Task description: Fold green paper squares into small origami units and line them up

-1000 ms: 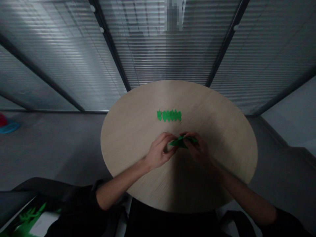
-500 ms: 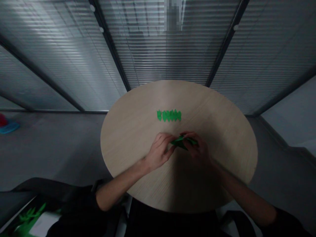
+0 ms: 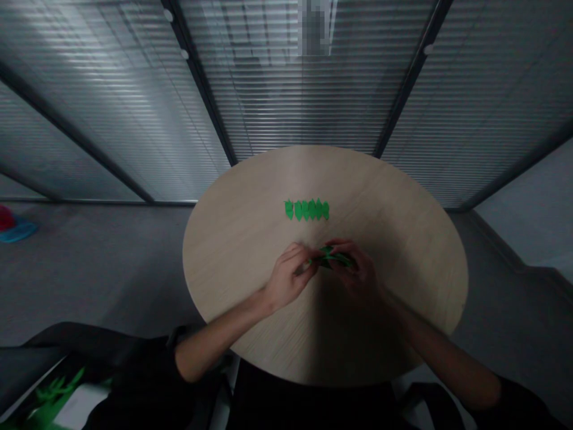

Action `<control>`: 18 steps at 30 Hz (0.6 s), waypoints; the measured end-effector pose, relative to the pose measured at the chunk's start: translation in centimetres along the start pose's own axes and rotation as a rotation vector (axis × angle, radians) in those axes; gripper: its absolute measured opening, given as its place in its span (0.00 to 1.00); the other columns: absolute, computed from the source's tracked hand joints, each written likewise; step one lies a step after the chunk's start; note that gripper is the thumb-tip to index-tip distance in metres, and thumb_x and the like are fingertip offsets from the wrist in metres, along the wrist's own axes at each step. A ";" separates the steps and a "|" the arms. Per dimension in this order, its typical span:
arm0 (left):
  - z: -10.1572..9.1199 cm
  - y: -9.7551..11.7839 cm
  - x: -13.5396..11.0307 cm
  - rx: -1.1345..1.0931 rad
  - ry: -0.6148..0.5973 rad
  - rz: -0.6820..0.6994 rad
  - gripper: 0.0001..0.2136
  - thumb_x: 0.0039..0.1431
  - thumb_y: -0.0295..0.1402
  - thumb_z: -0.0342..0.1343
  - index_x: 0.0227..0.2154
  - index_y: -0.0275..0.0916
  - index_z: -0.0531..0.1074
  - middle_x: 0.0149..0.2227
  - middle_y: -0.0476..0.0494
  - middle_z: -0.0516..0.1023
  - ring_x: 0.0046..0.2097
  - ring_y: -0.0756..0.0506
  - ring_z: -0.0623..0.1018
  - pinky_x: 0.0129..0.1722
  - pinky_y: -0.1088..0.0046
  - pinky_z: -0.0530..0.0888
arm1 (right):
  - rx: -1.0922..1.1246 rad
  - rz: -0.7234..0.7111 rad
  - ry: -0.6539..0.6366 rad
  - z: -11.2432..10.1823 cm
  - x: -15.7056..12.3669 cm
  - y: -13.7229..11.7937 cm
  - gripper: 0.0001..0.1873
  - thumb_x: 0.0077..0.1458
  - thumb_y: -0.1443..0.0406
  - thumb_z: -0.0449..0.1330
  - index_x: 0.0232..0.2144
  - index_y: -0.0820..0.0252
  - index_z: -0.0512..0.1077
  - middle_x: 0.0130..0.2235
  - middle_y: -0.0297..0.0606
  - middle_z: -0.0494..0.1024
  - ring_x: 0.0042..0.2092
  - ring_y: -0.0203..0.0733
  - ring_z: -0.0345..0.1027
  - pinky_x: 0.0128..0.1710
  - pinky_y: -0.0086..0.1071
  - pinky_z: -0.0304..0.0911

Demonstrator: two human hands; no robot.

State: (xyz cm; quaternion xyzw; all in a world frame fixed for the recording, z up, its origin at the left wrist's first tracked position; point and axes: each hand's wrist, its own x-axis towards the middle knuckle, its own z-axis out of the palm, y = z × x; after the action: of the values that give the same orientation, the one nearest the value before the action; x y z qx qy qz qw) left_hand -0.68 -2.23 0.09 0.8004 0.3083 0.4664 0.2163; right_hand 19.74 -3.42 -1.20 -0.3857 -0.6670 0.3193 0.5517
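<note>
Between my hands, above the middle of the table, is a folded piece of green paper (image 3: 336, 257). My left hand (image 3: 290, 269) pinches its left end between thumb and fingers. My right hand (image 3: 358, 272) grips the right end, its fingers over the far side and its thumb nearer me. Much of the paper is hidden by the fingers, so its full shape cannot be made out. Beyond the hands, a row of several small green folded pieces (image 3: 307, 209) lies side by side on the tabletop, the leftmost slightly apart.
The round wooden table (image 3: 237, 209) stands before glass partitions with blinds (image 3: 295, 107). At lower left, green items and a white sheet (image 3: 83, 406) lie beside a dark chair (image 3: 89, 334). A blue and red object (image 3: 18, 230) is on the floor at far left.
The paper now looks narrower and more closed up between the fingers. My left fingers have drawn tighter around its left end; the row of pieces has stayed put.
</note>
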 end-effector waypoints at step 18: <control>-0.1 -0.3 0.2 -0.158 0.020 -0.073 0.05 0.67 0.25 0.58 0.40 0.38 0.79 0.38 0.41 0.81 0.39 0.46 0.80 0.40 0.69 0.77 | -0.075 -0.137 -0.065 -0.6 0.3 0.6 0.08 0.62 0.67 0.68 0.43 0.50 0.79 0.52 0.42 0.78 0.50 0.46 0.78 0.49 0.42 0.76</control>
State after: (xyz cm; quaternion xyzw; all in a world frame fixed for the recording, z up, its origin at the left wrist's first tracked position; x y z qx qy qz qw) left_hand -0.73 -1.83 0.07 0.7643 0.3015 0.4892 0.2926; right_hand 20.36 -2.83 -1.45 -0.3489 -0.7210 0.2679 0.5354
